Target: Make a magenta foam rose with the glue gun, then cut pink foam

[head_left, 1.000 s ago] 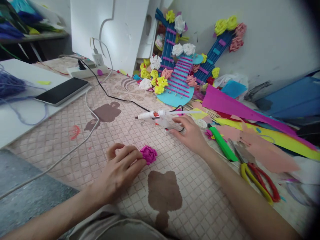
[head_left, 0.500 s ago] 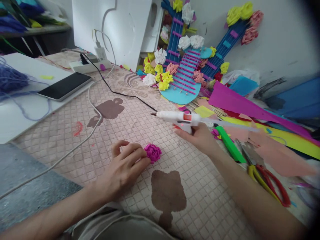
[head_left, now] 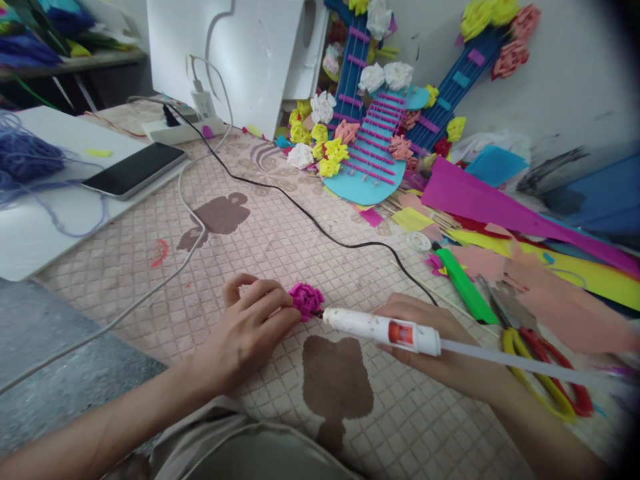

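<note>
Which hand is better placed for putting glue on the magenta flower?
Probably the right hand: it holds the glue gun, with its nozzle at the magenta flower. The left hand touches the flower, so seems better for steadying it.

- The handle of the glue gun (head_left: 367, 327) is hidden beneath its body and the right hand (head_left: 453, 367).
- Whether the magenta flower (head_left: 305, 298) is touched by the nozzle (head_left: 319, 313) cannot be told.
- The far end of the glue stick (head_left: 480, 352) is blurred.
- The yarn (head_left: 27, 157) is cut off by the left edge.
</note>
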The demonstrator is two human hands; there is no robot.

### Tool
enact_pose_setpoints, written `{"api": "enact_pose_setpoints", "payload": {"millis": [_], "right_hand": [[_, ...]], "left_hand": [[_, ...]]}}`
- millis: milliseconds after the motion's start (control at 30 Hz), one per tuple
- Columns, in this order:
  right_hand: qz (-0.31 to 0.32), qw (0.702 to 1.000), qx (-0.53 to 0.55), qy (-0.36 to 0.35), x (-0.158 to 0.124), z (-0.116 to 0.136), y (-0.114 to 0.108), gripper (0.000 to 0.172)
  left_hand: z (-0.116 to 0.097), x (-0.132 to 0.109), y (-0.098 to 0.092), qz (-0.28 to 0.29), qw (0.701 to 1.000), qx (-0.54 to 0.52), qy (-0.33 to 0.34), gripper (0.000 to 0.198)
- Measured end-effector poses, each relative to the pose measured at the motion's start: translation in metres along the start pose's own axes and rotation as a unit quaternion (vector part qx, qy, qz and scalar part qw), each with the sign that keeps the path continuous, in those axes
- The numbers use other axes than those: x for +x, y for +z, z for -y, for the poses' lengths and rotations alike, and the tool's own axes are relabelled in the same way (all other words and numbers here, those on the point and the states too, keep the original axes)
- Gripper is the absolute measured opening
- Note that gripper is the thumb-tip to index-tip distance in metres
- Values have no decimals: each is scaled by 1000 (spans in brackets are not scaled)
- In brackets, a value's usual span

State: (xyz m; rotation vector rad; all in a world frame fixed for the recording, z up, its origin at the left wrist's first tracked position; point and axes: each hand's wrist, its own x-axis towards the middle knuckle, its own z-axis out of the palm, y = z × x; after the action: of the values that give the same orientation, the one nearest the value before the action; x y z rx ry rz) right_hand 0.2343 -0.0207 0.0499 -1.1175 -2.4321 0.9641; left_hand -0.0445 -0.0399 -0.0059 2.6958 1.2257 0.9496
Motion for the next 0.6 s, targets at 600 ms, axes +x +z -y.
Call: {"api": "enact_pose_setpoints", "payload": {"millis": [600], "right_hand": [[23, 999, -32, 7, 5, 0, 6, 15]], "left_hand": [[0, 3, 1, -7, 1000, -11, -10, 10]]}}
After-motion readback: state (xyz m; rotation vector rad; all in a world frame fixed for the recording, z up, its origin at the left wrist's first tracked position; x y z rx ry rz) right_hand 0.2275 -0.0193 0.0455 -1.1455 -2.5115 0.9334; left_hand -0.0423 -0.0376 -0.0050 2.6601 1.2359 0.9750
